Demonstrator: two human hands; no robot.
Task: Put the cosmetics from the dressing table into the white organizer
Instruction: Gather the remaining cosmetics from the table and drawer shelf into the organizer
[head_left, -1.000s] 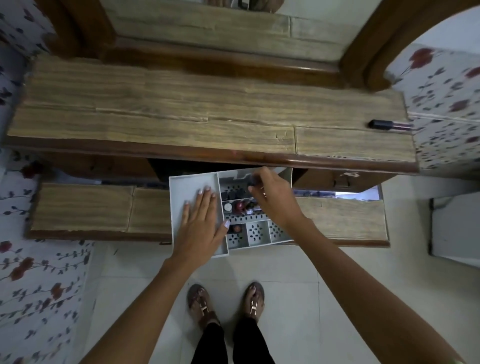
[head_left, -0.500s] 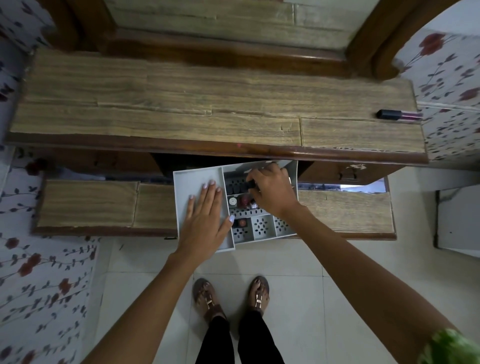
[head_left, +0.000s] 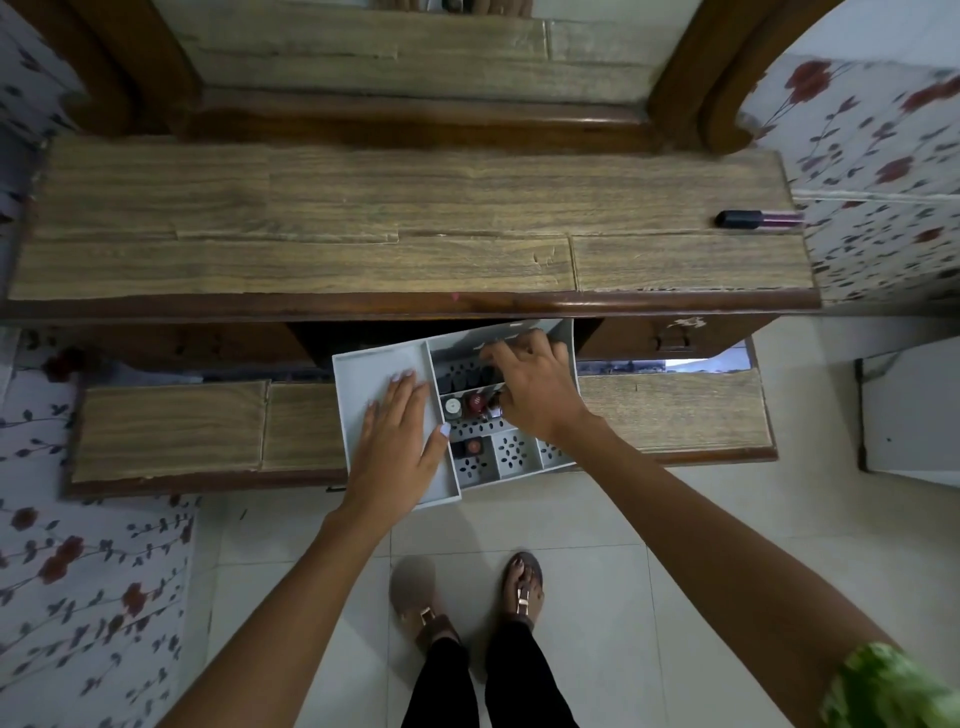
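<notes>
The white organizer (head_left: 374, 374) sits on the low wooden shelf (head_left: 171, 426) under the dressing table top (head_left: 363, 223). Dark tubes (head_left: 462, 378) fill its back row, round-capped cosmetics (head_left: 470, 405) stand in the middle row, and a red-topped one (head_left: 471, 447) lies in a front cell. My left hand (head_left: 397, 441) lies flat, fingers apart, on the organizer's plain left compartment. My right hand (head_left: 535, 384) curls over the back right cells, fingertips among the dark tubes; what it holds is hidden. A black-capped pink lip gloss (head_left: 756, 219) lies at the table top's far right end.
A mirror in a dark wooden frame (head_left: 415, 119) rises behind the table top. A drawer with a metal handle (head_left: 672, 340) is right of the organizer. A white cabinet (head_left: 909, 415) stands at the right. My sandalled feet (head_left: 522, 587) stand on pale floor tiles.
My right hand has shifted a little further back and right over the organizer's rear cells. My left hand stays flat on the left compartment. The lip gloss has not moved.
</notes>
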